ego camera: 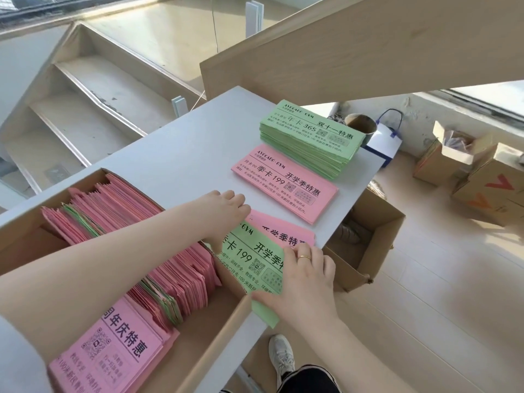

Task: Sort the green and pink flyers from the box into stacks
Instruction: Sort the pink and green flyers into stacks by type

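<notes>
A green flyer (pixel 249 265) is held over the worktop (pixel 181 154) at its near edge, just beside the right wall of the box (pixel 198 350). It lies on a small pink batch (pixel 286 231), and its long axis runs from the near edge toward the far right corner, with the printed lines running along that axis. The right hand (pixel 306 282) lies flat on its near-right end, fingers spread and pressing down, the thumb at the flyer's lower edge. The left hand (pixel 226 205) rests at its far-left end, fingers curled; whether paper is pinched there cannot be told.

The green stack (pixel 309 137) lies further along the same line, at the far right corner, with the pink stack (pixel 286 184) between it and the held flyer. Both stacks share the flyer's orientation, so a straight slide away from the person, without turning, is judged sufficient. The right hand is judged the nearer to the green stack.
</notes>
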Demonstrator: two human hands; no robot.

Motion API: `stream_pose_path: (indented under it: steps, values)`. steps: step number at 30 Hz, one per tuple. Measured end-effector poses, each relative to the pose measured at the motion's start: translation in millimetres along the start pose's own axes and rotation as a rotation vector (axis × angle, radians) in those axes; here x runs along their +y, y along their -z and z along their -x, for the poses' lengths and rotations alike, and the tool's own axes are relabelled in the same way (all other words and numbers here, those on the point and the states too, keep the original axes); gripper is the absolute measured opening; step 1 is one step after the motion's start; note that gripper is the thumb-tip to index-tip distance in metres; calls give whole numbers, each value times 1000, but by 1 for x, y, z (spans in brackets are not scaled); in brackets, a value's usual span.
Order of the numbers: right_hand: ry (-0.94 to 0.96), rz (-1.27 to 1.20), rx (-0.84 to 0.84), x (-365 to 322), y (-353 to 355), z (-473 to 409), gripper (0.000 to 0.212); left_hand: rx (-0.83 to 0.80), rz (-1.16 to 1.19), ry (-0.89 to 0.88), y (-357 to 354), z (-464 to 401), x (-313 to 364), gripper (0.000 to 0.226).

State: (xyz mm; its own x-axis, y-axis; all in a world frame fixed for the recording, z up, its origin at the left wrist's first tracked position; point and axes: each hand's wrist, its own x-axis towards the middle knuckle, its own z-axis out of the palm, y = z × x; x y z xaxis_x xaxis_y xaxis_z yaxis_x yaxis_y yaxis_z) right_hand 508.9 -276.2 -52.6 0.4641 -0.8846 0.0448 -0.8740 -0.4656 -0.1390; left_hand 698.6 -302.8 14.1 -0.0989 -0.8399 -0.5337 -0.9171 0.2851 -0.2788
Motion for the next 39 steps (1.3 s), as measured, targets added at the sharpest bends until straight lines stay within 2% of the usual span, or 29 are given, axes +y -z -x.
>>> stream_pose_path:
  steps: [2, 5, 7, 10, 12, 14, 15, 16, 17, 18, 20, 21, 23, 27, 28, 29, 32, 34, 37, 39]
  values:
    - [-14, -32, 0, 0, -2, -1, 82, 31, -13, -26, -1, -1, -2, 60]
    - [-19, -97, 52, -2, -3, 1, 78, 5, 98, -21, 2, 5, -8, 32]
    - [7, -142, 142, -2, -3, 2, 73, -15, 160, -23, 7, 12, -12, 29]
    - [167, -184, 323, -2, -3, 5, 57, 24, 206, -65, 5, 20, -20, 25]
    - [251, -235, 389, -1, -1, 8, 54, 210, 214, -149, 2, 22, -21, 23]
    - [278, -297, 385, -1, 3, 10, 52, 453, 228, -218, 1, 23, -20, 37]
    - [291, -326, 369, -1, 4, 10, 49, 454, 216, -231, 3, 23, -17, 49]
    - [310, -352, 343, 0, 6, 10, 44, 357, 200, -227, 6, 23, -16, 56]
    - [309, -388, 299, -1, 9, 10, 39, 231, 177, -211, 7, 22, -15, 53]
    - [279, -446, 240, -1, 14, 10, 33, 129, 168, -188, 8, 22, -15, 41]
    - [138, -645, 70, -1, 30, 10, 28, 57, 182, -150, 13, 25, -17, 26]
    - [82, -757, -2, 1, 38, 10, 32, 56, 196, -135, 15, 28, -19, 26]
    - [49, -927, 1, 10, 54, 8, 39, 101, 230, -120, 20, 34, -21, 25]
    - [126, -1064, 197, 27, 77, -5, 18, 405, 222, -130, 27, 38, -22, 27]
    - [141, -1059, 203, 31, 76, -9, 17, 420, 251, -134, 27, 35, -21, 26]
    - [135, -1052, 175, 35, 69, -12, 19, 380, 274, -137, 26, 30, -21, 25]
    - [24, -1040, -29, 41, 39, -16, 25, 114, 267, -115, 17, 14, -18, 34]
    - [45, -959, -93, 43, 21, -14, 26, 23, 233, -100, 10, 6, -17, 41]
    - [148, -900, 14, 40, 20, -16, 28, 83, 169, -114, 9, 0, -20, 35]
    - [75, -978, 85, 40, 30, -17, 30, 203, 183, -113, 19, 6, -19, 32]
